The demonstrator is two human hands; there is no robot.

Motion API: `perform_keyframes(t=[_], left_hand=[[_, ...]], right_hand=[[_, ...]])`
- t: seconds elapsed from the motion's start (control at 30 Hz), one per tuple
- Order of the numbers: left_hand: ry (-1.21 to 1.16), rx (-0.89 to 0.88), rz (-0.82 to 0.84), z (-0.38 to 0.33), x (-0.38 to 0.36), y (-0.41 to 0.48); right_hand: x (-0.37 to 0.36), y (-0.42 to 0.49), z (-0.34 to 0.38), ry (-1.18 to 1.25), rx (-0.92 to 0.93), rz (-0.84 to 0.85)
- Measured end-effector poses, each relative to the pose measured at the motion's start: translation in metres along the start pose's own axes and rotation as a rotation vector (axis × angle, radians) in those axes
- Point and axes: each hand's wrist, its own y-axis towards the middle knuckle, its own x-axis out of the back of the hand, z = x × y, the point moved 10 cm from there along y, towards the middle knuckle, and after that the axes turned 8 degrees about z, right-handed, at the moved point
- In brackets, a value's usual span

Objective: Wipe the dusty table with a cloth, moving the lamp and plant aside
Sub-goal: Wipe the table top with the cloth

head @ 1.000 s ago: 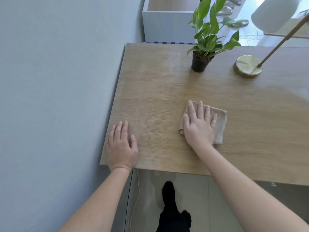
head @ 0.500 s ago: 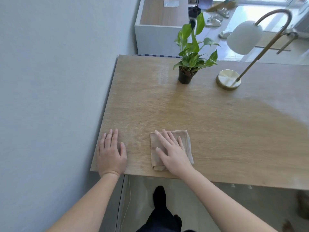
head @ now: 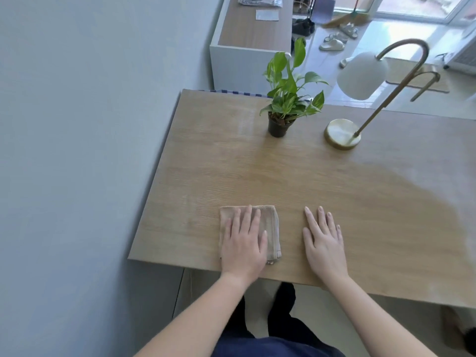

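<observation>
Cloth [head: 270,225] changed hands since the earlier frame: left hand [head: 243,244] now presses it, fingers straight and together. Right hand [head: 325,243] lies flat on the bare table [head: 226,163]. Cloth beige, folded square, near the front edge. No legible writing.

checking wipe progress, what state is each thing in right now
table: pale haze on the right part, darker in the middle
cloth: folded, lying flat near the front edge
left hand: flat, pressing on the cloth
right hand: flat on bare table, holding nothing
plant: upright in its pot, untouched
lamp: upright, right of the plant, untouched
</observation>
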Motion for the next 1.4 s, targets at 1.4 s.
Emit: perform_keyframes(t=[1.4], left_hand=[[0.187, 0.159, 0.078, 0.244, 0.059, 0.01]], right_hand=[[-0.025, 0.076, 0.113, -0.125, -0.038, -0.044]])
